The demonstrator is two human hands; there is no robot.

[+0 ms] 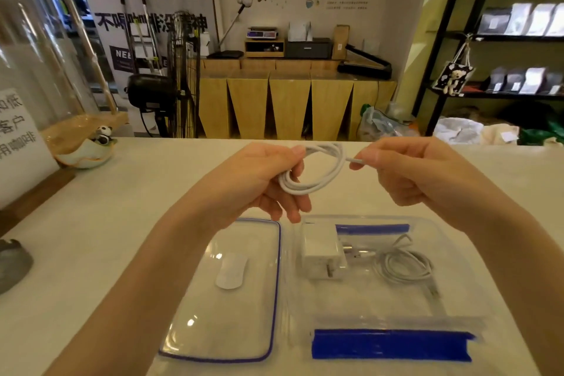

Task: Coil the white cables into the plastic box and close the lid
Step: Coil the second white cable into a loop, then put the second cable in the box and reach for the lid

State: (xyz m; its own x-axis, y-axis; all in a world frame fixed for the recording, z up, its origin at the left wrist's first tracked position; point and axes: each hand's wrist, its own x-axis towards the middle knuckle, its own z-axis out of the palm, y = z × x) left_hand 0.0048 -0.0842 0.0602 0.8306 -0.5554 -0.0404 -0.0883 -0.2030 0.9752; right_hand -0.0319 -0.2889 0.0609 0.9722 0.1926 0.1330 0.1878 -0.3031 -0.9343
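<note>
My left hand (262, 180) grips a coiled white cable (317, 174) above the table, its loops hanging from my fingers. My right hand (406, 171) pinches the free end of that same cable between thumb and forefinger. Below my hands sits the clear plastic box (451, 293) with blue clips, open. Inside it lie a white charger block (323, 253) and a second coiled white cable (403, 265). The clear lid (244, 342) with a blue rim lies flat to the left of the box, with a small white label on it.
The pale table (106, 238) runs out to the left and right. A green bowl with a panda figure (88, 152) stands at the far left, beside a printed sign (18, 134). A dark grey object (12, 262) sits at the left edge.
</note>
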